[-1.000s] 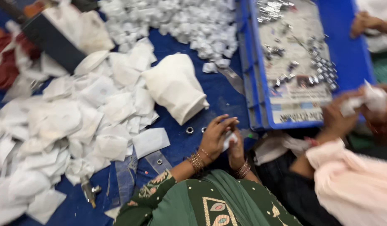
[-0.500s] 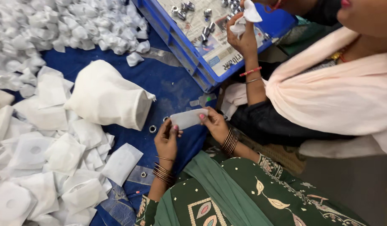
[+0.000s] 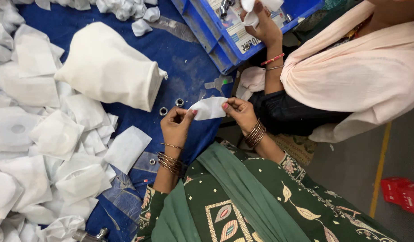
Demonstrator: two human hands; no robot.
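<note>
White and thin, a small pouch (image 3: pixel 210 108) was stretched between the person's two hands, just above the edge of the blue cloth (image 3: pixel 184 67). The left hand (image 3: pixel 176 122) pinched its left end between thumb and fingertips, and the right hand (image 3: pixel 239 110) pinched the right end the same way, both hands closed on it. It looked very light and limp, soft like paper or thin fabric, so it would likely sag or crease if held by one corner; its two short ends, where the fingers already sat, seemed the best places to grip.

Just beyond the left hand lay two small metal rings (image 3: pixel 171 106) on the cloth, and a third ring (image 3: pixel 152 162) lay beside the left wrist. Farther out from the left hand sat one large white sack (image 3: pixel 108 67), lying on its side with its open mouth turned toward the rings. To the left of that hand spread a heap of flat white pouches (image 3: pixel 59 134), too many and too overlapped to count.

Beyond the right hand, one blue tray (image 3: pixel 216 40) held small metal parts, few of them in view. A neighbour's hand (image 3: pixel 260 24) over that tray gripped a white scrap of its own.
</note>
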